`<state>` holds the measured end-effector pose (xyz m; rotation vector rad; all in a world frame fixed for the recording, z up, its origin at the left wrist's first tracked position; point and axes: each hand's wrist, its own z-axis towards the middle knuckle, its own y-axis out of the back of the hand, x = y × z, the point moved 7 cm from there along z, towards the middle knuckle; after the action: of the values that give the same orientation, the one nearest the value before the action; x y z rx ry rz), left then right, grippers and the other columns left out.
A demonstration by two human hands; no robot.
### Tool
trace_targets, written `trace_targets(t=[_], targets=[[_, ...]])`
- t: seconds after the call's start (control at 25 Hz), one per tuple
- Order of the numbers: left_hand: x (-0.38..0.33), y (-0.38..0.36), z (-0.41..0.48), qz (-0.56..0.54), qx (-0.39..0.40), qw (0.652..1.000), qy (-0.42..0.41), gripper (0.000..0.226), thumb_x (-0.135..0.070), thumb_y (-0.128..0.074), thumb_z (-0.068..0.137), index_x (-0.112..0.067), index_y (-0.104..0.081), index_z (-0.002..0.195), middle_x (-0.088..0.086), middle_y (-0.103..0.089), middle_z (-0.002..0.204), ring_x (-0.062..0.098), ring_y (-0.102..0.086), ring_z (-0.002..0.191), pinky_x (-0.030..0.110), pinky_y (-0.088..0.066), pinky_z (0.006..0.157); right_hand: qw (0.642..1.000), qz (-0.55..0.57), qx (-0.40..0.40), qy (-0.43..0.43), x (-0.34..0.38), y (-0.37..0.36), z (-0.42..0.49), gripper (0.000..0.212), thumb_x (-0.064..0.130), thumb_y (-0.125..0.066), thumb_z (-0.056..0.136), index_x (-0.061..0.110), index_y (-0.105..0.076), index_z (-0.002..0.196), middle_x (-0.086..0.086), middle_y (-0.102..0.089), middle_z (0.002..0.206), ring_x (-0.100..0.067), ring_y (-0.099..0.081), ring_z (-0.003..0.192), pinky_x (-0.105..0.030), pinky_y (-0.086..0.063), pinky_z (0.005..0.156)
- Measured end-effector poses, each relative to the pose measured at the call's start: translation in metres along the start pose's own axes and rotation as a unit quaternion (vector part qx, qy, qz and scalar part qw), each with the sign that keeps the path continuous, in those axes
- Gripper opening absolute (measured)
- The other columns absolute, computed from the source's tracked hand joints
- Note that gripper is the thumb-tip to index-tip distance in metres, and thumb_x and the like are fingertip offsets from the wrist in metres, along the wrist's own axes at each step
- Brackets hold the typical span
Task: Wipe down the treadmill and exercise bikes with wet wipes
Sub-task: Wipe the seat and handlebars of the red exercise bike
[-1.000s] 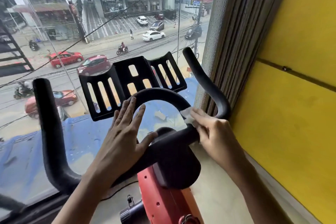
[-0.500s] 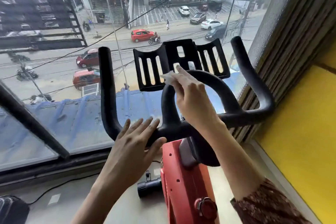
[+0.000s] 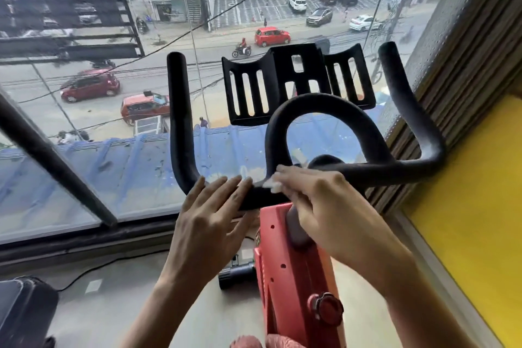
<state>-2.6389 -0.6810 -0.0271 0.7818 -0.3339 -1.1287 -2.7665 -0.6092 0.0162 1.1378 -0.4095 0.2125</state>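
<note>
Dropping my right hand (image 3: 319, 200) from the top of the centre loop (image 3: 324, 103) to the handlebar crossbar (image 3: 375, 175), I pinch the wet wipe (image 3: 272, 186) against its middle. My left hand (image 3: 209, 217) rests flat, fingers spread, just beside. Loop likely done; on this exercise bike (image 3: 285, 263) crossbar and left horn (image 3: 178, 121) probably need wiping.

Big clear glass window (image 3: 28, 110) w/ dark diagonal metal bar (image 3: 56, 162) on left; daylit street & blue corrugated roof (image 3: 127, 167) outside. Brown ribbed curtain (image 3: 457, 65) & bright yellow wall (image 3: 480, 192) on rt. Pale grey floor (image 3: 127, 305).
</note>
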Motion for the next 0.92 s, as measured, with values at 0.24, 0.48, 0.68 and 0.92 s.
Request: trace_targets(t=[0.24,0.48,0.68,0.92], targets=[[-0.015,-0.007,0.003,-0.028,-0.025,0.998,-0.042,0.044,-0.031,-0.054,0.092,0.001,-0.063,0.121,0.016,-0.061,0.126,0.027,-0.059,0.117,0.046,-0.042,0.100,0.992,-0.087,-0.056,0.076,-0.009,-0.027,-0.011,0.049,0.003,-0.061,0.082,0.010,-0.057,0.131,-0.006,-0.053,0.139,-0.023,-0.040,0.136,-0.038,-0.027,0.113],[-0.049,-0.025,0.019,-0.074,-0.019,0.984,-0.160,0.040,-0.021,-0.056,0.093,-0.009,-0.051,0.130,0.014,-0.056,0.133,0.028,-0.050,0.128,0.046,-0.041,0.105,0.988,-0.052,-0.144,-0.004,-0.074,0.021,-0.039,0.040,0.009,-0.043,0.093,0.006,-0.054,0.132,-0.009,-0.055,0.135,-0.025,-0.042,0.134,-0.035,-0.029,0.114],[-0.052,-0.031,0.029,-0.093,-0.047,0.983,-0.150,0.033,-0.019,-0.059,0.092,-0.003,-0.064,0.120,0.013,-0.061,0.127,0.028,-0.054,0.123,0.047,-0.047,0.097,0.934,0.007,-0.301,-0.194,-0.126,0.046,-0.053,0.029,0.009,-0.051,0.094,-0.005,-0.064,0.116,-0.020,-0.062,0.122,-0.030,-0.049,0.127,-0.032,-0.036,0.105],[-0.051,-0.035,0.028,-0.097,-0.066,0.983,-0.140,0.029,-0.014,-0.059,0.093,-0.003,-0.065,0.119,0.012,-0.062,0.125,0.026,-0.055,0.122,0.047,-0.050,0.095,0.973,0.003,-0.231,-0.029,-0.065,0.012,-0.054,0.042,-0.010,-0.046,0.088,-0.004,-0.055,0.128,-0.015,-0.055,0.134,-0.025,-0.045,0.132,-0.035,-0.031,0.113]])
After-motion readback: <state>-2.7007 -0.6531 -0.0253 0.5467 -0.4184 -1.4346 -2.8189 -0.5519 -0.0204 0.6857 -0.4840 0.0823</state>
